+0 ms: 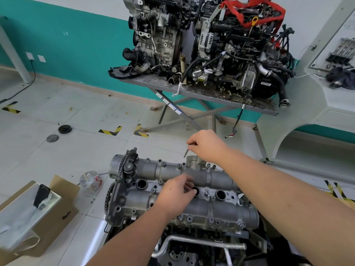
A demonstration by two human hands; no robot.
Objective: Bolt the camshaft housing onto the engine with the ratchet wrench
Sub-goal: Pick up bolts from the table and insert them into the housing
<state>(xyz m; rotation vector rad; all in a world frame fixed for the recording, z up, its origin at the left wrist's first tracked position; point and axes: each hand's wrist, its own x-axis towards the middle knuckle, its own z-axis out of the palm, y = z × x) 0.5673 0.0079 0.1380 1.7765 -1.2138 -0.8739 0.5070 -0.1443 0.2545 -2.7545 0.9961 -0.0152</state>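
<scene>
Housing (192, 191) sits on the engine (192, 244), lower centre of frame. Right hand (206, 145) pinches a bolt (186, 152) above the housing's far edge. Left hand (175, 195) rests mid-housing, fingers curled at a plug well; can't tell if it holds anything. Start the bolt by fingers, square to its hole, before ratcheting. No ratchet in view.
</scene>
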